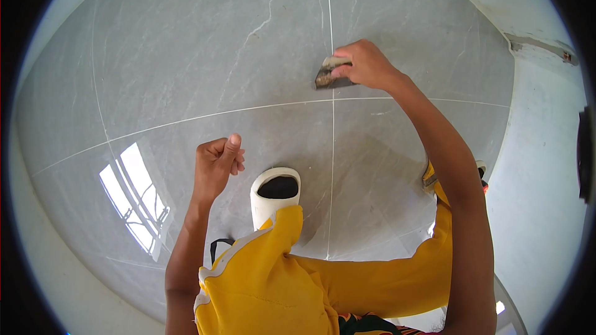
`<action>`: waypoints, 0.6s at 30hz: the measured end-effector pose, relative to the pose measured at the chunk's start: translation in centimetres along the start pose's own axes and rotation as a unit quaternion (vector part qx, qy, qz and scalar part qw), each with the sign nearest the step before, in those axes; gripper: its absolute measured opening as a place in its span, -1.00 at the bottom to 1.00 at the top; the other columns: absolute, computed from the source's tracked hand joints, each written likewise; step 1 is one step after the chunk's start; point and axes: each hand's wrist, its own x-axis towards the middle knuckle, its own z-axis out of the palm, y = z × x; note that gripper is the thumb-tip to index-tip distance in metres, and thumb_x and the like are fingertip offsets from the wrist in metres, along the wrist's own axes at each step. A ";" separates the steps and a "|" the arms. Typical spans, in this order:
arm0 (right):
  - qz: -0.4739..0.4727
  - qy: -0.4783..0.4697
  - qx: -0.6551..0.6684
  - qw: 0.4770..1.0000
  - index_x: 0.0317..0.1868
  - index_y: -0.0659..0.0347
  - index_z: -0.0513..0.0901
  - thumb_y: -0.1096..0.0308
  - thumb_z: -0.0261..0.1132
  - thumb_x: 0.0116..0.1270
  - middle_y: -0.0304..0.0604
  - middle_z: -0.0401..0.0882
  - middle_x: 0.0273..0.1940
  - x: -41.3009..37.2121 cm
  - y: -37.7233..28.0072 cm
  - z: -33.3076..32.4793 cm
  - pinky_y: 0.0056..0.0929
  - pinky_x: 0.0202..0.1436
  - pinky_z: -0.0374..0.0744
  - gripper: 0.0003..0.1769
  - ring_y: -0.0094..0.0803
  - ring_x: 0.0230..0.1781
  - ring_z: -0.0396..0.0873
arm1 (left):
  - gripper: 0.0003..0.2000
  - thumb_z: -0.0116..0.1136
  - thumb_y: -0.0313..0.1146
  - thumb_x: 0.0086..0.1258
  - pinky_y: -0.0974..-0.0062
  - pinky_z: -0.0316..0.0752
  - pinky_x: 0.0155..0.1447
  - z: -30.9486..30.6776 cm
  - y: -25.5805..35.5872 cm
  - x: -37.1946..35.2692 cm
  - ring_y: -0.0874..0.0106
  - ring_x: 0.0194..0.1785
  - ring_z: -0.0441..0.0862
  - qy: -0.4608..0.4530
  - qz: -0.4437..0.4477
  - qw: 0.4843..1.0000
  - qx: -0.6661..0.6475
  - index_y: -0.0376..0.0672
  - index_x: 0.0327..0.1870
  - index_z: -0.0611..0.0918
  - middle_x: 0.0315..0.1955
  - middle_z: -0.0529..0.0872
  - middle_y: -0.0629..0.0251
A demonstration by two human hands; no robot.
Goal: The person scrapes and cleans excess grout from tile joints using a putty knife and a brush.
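Note:
My right hand (366, 65) grips a flat scraper-like tool (329, 73) with a dark, stained blade. Its edge rests on or just over the grey floor tile, close to where two pale grout lines (333, 98) cross. To the left, my left hand (220, 161) is held over the tiles with its fingers curled in and the thumb pointing up. Nothing shows in it.
My foot in a white slipper (261, 211) stands on the glossy tile floor (186, 37), below the hands. Yellow trousers (267, 285) cover my bent legs. A pale wall (546, 130) rises at the right. Window light reflects at the left.

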 end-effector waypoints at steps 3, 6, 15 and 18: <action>0.024 -0.020 0.039 0.999 -0.23 0.27 0.71 0.30 0.49 0.19 0.00 0.59 -0.49 -0.7 -0.1 0.3 -0.18 -0.32 0.43 -0.77 -0.18 -0.47 0.47 | -0.77 0.19 -0.31 0.52 0.48 0.58 -0.16 1.3 1.2 0.8 0.48 -0.30 0.70 0.010 0.144 0.988 0.062 -0.31 -0.10 0.73 -0.34 0.80 0.19; 0.015 -0.008 0.073 0.997 -0.23 0.28 0.71 0.30 0.50 0.18 0.00 0.59 -0.48 -1.1 0.4 1.1 -0.18 -0.32 0.42 -0.75 -0.19 -0.48 0.45 | -0.77 0.10 -0.32 0.57 0.32 0.60 0.14 2.9 3.6 1.3 0.37 -0.11 0.75 0.032 0.220 0.967 0.126 -0.25 -0.01 0.73 -0.19 0.81 0.16; 0.085 0.228 0.254 0.936 -0.25 0.31 0.68 0.31 0.42 0.27 -0.20 0.62 -0.44 -9.0 3.5 0.1 -0.38 -0.31 0.48 -0.79 -0.50 -0.43 0.51 | -0.80 0.18 -0.46 0.49 0.53 0.63 -0.19 5.6 6.2 3.6 0.46 -0.30 0.74 -0.079 0.212 0.956 0.189 -0.30 0.03 0.71 -0.25 0.81 0.16; 0.198 0.347 0.287 0.870 -0.23 0.34 0.70 0.30 0.39 0.29 -0.24 0.67 -0.39 -16.5 8.0 3.0 -0.50 -0.27 0.52 -0.77 -0.59 -0.38 0.53 | -0.81 0.20 -0.39 0.50 0.56 0.60 -0.30 7.0 6.3 3.4 0.53 -0.42 0.69 -0.093 0.159 0.965 0.187 -0.30 -0.01 0.72 -0.36 0.80 0.19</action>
